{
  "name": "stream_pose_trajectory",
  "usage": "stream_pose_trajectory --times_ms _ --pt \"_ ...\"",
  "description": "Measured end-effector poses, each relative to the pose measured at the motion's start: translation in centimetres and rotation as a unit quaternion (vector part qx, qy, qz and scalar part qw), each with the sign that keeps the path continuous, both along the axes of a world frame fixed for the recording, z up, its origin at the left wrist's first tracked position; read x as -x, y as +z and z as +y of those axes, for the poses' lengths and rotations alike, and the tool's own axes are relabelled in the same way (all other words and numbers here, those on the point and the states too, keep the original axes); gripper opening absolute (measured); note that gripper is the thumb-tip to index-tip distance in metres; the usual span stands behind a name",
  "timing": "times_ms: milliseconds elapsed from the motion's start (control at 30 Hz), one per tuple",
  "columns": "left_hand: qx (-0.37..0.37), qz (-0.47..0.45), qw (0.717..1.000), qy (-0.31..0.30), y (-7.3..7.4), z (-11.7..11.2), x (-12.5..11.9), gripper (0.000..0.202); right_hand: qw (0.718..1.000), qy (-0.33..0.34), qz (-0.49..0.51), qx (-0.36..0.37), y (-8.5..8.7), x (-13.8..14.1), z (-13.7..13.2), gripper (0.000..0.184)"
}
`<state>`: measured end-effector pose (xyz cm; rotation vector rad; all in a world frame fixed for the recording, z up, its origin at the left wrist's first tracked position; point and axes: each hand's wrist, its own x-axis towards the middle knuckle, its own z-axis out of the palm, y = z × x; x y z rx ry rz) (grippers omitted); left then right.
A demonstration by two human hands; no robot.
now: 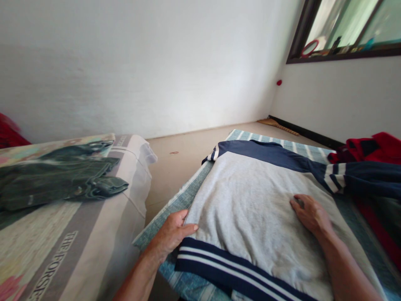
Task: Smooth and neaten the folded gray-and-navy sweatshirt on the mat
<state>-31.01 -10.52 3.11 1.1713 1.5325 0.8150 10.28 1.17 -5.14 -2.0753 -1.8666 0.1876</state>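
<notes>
A grey shirt (250, 205) with navy shoulders and a navy, white-striped hem lies spread flat on a teal striped cloth (175, 205). My left hand (172, 234) is at the shirt's left edge near the hem, thumb on top and fingers curled under the fabric, gripping it. My right hand (310, 213) lies flat on the grey cloth toward the right side, fingers stretched out and pressing down. One striped sleeve (351, 177) extends to the right.
A dark green garment (59, 177) lies on a printed mattress (94, 234) at left. Red clothes (372, 148) are piled at the right. Bare tan floor (178, 159) runs between the mattress and the cloth. White walls and a window (344, 29) stand beyond.
</notes>
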Motion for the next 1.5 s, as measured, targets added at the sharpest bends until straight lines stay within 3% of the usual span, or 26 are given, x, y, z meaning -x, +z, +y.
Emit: stream_pose_trajectory --times_ms 833,1167,1267,1333,1433,1500 --pt "0.008 -0.023 1.0 -0.003 -0.2 -0.2 -0.1 0.032 1.0 -0.001 -0.011 -0.009 0.5 0.4 -0.2 0.048" --pt "0.003 -0.024 1.0 -0.002 -0.6 0.0 0.2 0.03 1.0 -0.02 -0.023 0.01 2.6 2.0 -0.4 0.046" --pt "0.003 -0.013 1.0 -0.001 -0.6 0.0 0.1 0.029 1.0 0.003 -0.02 0.009 4.0 3.4 -0.7 0.045" --pt "0.004 -0.011 1.0 -0.001 -0.6 0.0 0.1 0.029 0.999 0.031 0.008 0.017 5.8 4.9 -1.4 0.042" --pt "-0.001 -0.003 1.0 -0.002 -0.7 0.0 0.2 0.027 0.977 0.128 0.159 0.057 10.4 7.8 -3.6 0.039" --pt "-0.002 0.002 1.0 -0.003 -0.8 0.0 0.3 0.026 0.928 0.266 0.248 0.088 14.2 9.6 -5.8 0.04"
